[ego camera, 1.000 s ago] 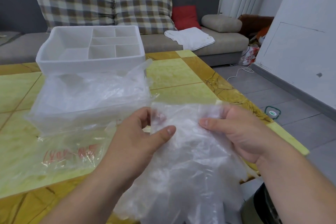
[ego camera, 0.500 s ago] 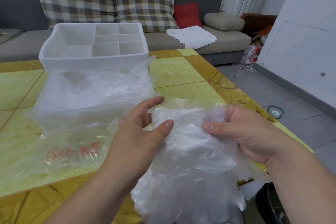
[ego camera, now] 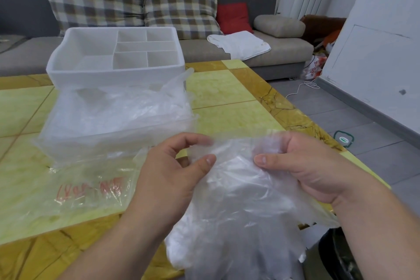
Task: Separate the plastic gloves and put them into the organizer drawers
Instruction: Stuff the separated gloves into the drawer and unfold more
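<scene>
A bunch of clear plastic gloves [ego camera: 238,207] hangs in front of me over the table's near edge. My left hand [ego camera: 172,173] pinches its top edge between thumb and curled fingers. My right hand [ego camera: 302,166] grips the same top edge on the right, thumb on the front. Behind them a clear open drawer [ego camera: 109,129] holds more crumpled clear gloves [ego camera: 127,109]. A white organizer [ego camera: 113,54] with several divided compartments stands behind it, and its compartments look bare.
A flat clear bag with red lettering [ego camera: 75,191] lies on the yellow tiled table [ego camera: 227,91] at the left. A grey sofa with checked cushions [ego camera: 177,9] and a white cloth [ego camera: 241,45] runs along the back. A dark bin [ego camera: 341,257] sits at lower right.
Both hands have shifted slightly along the gloves' top edge, and my left fingers have curled in to pinch it. The drawer and organizer stayed put.
</scene>
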{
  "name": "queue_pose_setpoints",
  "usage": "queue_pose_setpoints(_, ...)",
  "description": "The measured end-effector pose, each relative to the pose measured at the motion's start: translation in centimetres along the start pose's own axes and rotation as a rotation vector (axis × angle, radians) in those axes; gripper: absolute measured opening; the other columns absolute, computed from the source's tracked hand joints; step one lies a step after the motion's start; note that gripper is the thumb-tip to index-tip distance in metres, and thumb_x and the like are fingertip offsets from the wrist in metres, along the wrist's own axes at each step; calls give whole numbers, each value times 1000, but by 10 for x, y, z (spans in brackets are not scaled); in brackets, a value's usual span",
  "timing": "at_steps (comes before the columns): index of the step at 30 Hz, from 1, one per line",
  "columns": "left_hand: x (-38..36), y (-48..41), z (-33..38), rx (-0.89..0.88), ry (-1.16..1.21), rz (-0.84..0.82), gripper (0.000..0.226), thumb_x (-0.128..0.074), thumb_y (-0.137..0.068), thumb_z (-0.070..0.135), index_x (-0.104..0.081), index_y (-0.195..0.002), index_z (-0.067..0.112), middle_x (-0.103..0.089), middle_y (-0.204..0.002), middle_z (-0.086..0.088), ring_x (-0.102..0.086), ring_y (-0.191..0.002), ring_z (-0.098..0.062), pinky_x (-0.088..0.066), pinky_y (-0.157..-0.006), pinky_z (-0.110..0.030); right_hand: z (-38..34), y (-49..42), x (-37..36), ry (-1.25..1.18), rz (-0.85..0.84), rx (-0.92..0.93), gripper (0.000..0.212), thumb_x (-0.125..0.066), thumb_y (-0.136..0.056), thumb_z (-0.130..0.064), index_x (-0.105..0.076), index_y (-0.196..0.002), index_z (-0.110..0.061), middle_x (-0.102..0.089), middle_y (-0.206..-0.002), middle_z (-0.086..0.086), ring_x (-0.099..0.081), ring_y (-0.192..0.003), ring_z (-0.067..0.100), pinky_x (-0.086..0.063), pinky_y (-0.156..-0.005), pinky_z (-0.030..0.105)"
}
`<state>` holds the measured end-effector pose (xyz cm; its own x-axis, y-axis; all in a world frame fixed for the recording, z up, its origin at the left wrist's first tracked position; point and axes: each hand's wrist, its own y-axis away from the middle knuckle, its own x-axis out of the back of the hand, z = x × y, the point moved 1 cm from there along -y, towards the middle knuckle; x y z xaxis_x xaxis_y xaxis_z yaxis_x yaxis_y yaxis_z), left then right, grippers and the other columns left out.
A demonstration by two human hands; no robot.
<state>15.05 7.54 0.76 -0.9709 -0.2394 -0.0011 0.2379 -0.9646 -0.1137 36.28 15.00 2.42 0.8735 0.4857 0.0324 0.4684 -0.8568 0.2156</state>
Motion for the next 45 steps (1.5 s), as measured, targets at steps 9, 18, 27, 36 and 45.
queue_pose_setpoints(9, 0, 0, -8, 212, 157, -76, 15, -77, -77, 11, -79, -91, 15, -76, -101, -9, -72, -80, -20, -50, -58, -20, -3, 3, 0, 22, 9, 16, 33, -86, -67, -10, -72, -94, 1, -69, -79, 11, -65, -69, 19, -52, -60, 26)
queue_pose_setpoints(18, 0, -1, -8, 326, 181, -149, 28, -80, -73, 19, -79, -101, 17, -76, -105, -15, -69, -105, -42, -44, -104, -62, -4, 4, -1, 66, -1, 13, 28, -87, -66, -10, -73, -89, -2, -68, -82, 16, -64, -72, 24, -53, -61, 29)
queue_pose_setpoints(27, -1, -3, -13, 302, 174, -84, 36, -84, -63, 28, -77, -88, 2, -74, -96, -25, -64, -81, -32, -48, -74, -37, -8, 7, -6, -4, -49, 30, 6, -78, -71, -9, -78, -74, -14, -72, -75, 9, -66, -64, 16, -53, -56, 24)
queue_pose_setpoints(36, -5, -3, -11, 168, 102, -5, 34, -79, -73, 40, -75, -82, 8, -63, -94, -37, -58, -74, -30, -44, -72, -44, -10, 6, -10, -93, 53, -17, 14, -77, -68, -13, -70, -76, -5, -70, -80, 16, -67, -64, 18, -55, -55, 25)
queue_pose_setpoints(45, -5, -5, -13, 213, 214, 14, 61, -82, -53, 21, -53, -87, -21, -59, -76, -33, -58, -72, -35, -42, -71, -43, -7, 0, -14, -127, 93, -29, 7, -75, -66, -7, -70, -71, -8, -65, -69, 12, -60, -58, 17, -51, -55, 24)
